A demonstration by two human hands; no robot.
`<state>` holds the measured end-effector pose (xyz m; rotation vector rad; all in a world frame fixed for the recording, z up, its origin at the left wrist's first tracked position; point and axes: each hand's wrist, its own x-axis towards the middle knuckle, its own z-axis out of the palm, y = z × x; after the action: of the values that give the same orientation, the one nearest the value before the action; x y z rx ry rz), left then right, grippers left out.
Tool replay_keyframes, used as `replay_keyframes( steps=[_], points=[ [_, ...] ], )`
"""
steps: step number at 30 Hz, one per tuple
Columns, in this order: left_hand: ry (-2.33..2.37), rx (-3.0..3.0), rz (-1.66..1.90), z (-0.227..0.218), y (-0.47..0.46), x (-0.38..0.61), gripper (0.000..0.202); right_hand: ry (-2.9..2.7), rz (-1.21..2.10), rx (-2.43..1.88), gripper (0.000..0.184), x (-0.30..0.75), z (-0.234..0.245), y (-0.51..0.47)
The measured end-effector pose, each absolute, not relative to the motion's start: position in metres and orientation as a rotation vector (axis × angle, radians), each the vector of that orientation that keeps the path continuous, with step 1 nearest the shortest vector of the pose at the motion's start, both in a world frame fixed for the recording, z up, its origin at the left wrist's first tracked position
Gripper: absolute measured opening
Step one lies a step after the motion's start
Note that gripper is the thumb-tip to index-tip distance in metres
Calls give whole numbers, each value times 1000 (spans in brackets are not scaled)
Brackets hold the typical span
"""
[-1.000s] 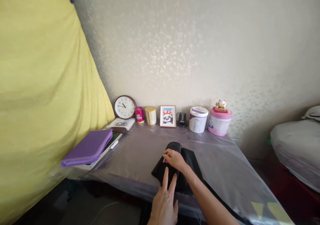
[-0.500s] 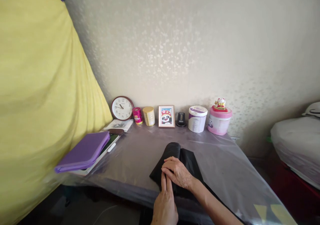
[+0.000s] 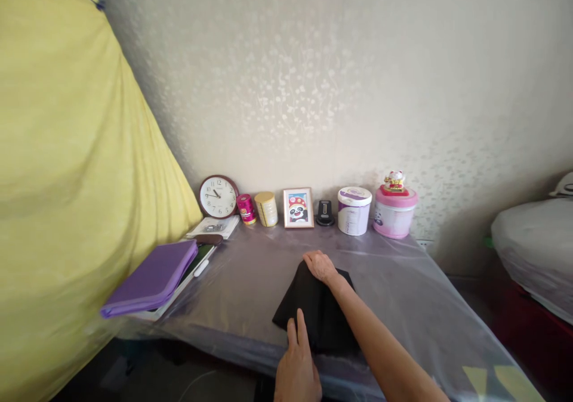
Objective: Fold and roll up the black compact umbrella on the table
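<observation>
A piece of dark black cloth (image 3: 308, 300) lies on the table in front of me, folded into a tapering shape. My right hand (image 3: 320, 266) is at its far end, fingers together and bent over the edge there. Against the near part of the cloth rests my left hand (image 3: 297, 357), with index and middle fingers stretched forward and slightly apart; its thumb is mostly hidden. My right forearm covers part of the cloth's right side.
The plastic-covered table (image 3: 250, 283) holds a purple folder (image 3: 150, 277) at left. A wall clock (image 3: 218, 197), a pink can (image 3: 246, 209), a yellow-lidded jar (image 3: 267, 209), a panda picture (image 3: 298, 209), a white tub (image 3: 354, 211) and a pink-lidded tub (image 3: 394, 214) line the back.
My right hand has slid forward, away from me, to the far end of the cloth. The raised far fold now lies flatter; my left hand stays near the front.
</observation>
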<state>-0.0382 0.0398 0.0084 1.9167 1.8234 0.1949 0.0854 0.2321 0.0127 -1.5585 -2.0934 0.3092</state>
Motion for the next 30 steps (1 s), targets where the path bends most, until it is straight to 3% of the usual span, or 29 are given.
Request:
replay_keyframes(
  steps=[10, 16, 23, 30],
  points=[
    [1807, 2004, 320, -5, 37, -44, 77, -1589, 400, -1846, 27, 181, 2, 165],
    [1794, 2027, 375, -4, 35, -45, 75, -1411, 838, -1715, 30, 175, 2, 121],
    [1801, 2009, 373, -1, 34, -43, 77, -1256, 917, -1673, 34, 154, 10, 109],
    [1813, 2012, 344, 3, 33, -43, 76, -1366, 897, -1389, 26, 135, 19, 124]
  ],
)
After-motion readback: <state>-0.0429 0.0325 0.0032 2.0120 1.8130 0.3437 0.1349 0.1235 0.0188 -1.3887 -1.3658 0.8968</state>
